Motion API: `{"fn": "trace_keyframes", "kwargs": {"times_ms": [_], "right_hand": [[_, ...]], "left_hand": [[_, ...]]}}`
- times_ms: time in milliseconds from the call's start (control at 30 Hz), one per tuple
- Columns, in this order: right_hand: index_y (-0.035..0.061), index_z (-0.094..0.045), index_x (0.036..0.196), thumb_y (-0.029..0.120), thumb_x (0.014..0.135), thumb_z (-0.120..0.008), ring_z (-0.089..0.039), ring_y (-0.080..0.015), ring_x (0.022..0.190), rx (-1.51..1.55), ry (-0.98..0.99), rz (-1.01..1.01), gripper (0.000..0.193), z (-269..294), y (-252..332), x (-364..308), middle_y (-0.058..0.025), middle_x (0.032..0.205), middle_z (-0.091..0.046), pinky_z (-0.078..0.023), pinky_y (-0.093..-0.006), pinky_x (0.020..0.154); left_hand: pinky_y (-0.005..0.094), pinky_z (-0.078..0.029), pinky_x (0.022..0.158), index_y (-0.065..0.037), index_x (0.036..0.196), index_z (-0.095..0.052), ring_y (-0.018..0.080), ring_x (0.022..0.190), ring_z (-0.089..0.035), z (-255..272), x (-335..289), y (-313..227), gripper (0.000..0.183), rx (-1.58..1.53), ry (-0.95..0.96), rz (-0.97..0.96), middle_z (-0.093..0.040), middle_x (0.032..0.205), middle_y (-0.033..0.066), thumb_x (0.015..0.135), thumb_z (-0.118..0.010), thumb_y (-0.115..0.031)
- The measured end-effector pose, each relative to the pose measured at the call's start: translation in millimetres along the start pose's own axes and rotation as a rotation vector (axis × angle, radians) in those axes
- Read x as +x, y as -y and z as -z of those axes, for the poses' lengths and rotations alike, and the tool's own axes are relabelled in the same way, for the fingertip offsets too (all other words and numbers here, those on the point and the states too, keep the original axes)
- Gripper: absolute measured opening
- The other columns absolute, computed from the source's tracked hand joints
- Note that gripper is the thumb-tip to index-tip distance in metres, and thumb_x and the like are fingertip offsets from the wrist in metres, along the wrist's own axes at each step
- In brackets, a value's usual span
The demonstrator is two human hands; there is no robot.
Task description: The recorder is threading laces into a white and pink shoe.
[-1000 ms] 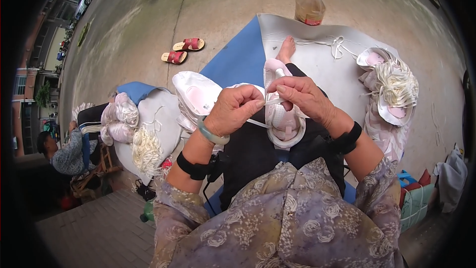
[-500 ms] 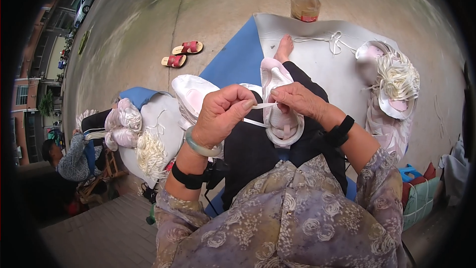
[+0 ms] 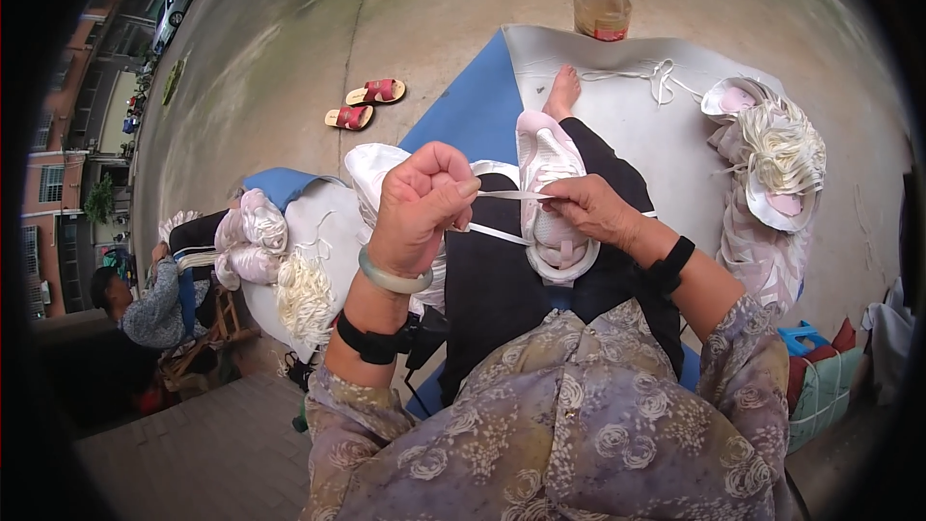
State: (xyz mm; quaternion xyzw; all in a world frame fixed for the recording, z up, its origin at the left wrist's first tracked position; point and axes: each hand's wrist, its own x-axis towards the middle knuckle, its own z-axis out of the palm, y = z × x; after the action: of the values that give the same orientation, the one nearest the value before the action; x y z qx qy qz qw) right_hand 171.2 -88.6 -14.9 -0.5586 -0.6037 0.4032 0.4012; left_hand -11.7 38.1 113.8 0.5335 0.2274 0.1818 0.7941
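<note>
Between my two hands a flat white shoelace (image 3: 509,195) is stretched level above my lap. My left hand (image 3: 422,205) pinches one part of it between thumb and finger, and my right hand (image 3: 590,206) grips it a short way along. Under the lace lies a white and pale pink shoe upper (image 3: 546,156), toe pointing away from me, on my dark trousers. A further length of lace runs from below my left hand to this upper. Partly behind my left hand sits another white upper (image 3: 371,172).
On the right, a white sheet (image 3: 644,114) carries stacked pink-white uppers (image 3: 762,256) and a bundle of cream laces (image 3: 783,147). A plastic jug (image 3: 602,8) stands beyond it. Red slippers (image 3: 376,92) lie on the concrete. At left are more laces (image 3: 305,297) and a seated person (image 3: 164,304).
My left hand has moved slightly up and turned, its fingers more curled. The lace between my hands is drawn out longer. The whole view has shifted a little.
</note>
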Motion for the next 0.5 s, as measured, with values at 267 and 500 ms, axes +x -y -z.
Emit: {"fn": "trace_keyframes", "kwargs": {"times_ms": [267, 500], "right_hand": [[0.0002, -0.058, 0.096, 0.013, 0.089, -0.049, -0.049, -0.0056, 0.052, 0.510, -0.082, -0.117, 0.017, 40.9, 84.1, -1.3, -0.0009, 0.059, -0.052, -0.041, -0.0194, 0.049], [-0.0026, -0.054, 0.109, 0.015, 0.092, -0.043, -0.034, -0.0012, 0.045, 0.632, -0.364, 0.147, 0.026, 142.1, 141.1, -12.8, 0.0039, 0.062, -0.045, -0.034, -0.0177, 0.049]], "left_hand": [[0.0193, -0.042, 0.052, -0.002, 0.088, -0.054, 0.0043, 0.053, -0.046, 25.8, 6.3, 20.3, 0.011, 0.179, -0.140, 0.027, -0.052, 0.064, -0.0016, 0.083, -0.058, -0.011], [0.0188, -0.044, 0.062, -0.002, 0.088, -0.058, 0.0064, 0.065, -0.053, 33.7, 14.4, 68.7, 0.014, 0.359, -0.178, 0.002, -0.057, 0.074, 0.0008, 0.085, -0.056, -0.015]]}}
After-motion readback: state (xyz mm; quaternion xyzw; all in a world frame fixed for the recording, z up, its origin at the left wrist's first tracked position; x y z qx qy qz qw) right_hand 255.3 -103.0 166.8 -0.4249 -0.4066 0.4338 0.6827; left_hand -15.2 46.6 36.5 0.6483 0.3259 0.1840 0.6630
